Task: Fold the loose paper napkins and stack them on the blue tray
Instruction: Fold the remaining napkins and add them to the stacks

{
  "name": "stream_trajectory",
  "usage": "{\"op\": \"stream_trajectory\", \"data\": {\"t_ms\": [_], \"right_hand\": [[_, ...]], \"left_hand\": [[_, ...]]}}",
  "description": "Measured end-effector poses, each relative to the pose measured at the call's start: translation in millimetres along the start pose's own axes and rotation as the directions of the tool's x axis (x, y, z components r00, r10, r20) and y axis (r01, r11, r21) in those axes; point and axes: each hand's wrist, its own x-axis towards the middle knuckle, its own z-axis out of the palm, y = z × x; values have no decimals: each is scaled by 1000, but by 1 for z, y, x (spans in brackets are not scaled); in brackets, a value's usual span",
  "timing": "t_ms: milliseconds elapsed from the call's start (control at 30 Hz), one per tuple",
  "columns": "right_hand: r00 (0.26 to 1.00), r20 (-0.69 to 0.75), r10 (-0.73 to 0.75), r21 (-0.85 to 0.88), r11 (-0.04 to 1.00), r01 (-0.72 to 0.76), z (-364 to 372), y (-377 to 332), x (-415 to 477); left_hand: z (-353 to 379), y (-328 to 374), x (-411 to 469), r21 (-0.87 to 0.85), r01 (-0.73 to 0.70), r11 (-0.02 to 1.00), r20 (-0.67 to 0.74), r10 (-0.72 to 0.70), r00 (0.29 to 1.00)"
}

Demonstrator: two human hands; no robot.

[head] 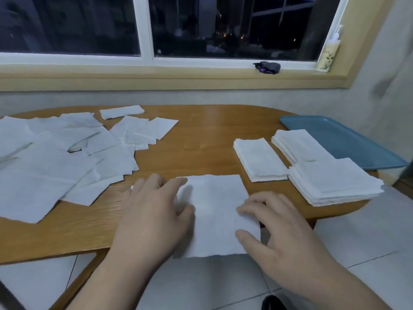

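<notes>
One white paper napkin lies flat at the near edge of the wooden table, its front part hanging over the edge. My left hand rests flat on its left side, fingers spread. My right hand touches its right edge with fingertips and thumb, fingers slightly bent. Loose unfolded napkins cover the table's left part. Three stacks of folded napkins stand at the right: one on the table, another leaning on the blue tray, the third nearest the edge.
The blue tray sits at the table's far right, partly over the edge. A window sill behind carries a dark small object and a pump bottle. Tiled floor shows below the table's front edge.
</notes>
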Motion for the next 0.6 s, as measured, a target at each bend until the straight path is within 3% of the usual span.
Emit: {"op": "stream_trajectory", "data": {"t_ms": [133, 300, 433, 600], "right_hand": [[991, 83, -102, -104, 988, 110, 8, 8, -8], [992, 10, -124, -119, 985, 125, 11, 15, -5], [993, -48, -111, -6, 994, 111, 8, 18, -9], [974, -218, -66, 178, 978, 106, 1, 16, -6]], "left_hand": [[0, -4, -9, -58, -55, 997, -36, 53, 998], [-8, -8, -30, -197, -234, 952, 164, 268, 949], [-10, -14, -39, -177, -344, 922, 241, 380, 893], [-6, -8, -37, -118, -414, 902, 136, 428, 894]]}}
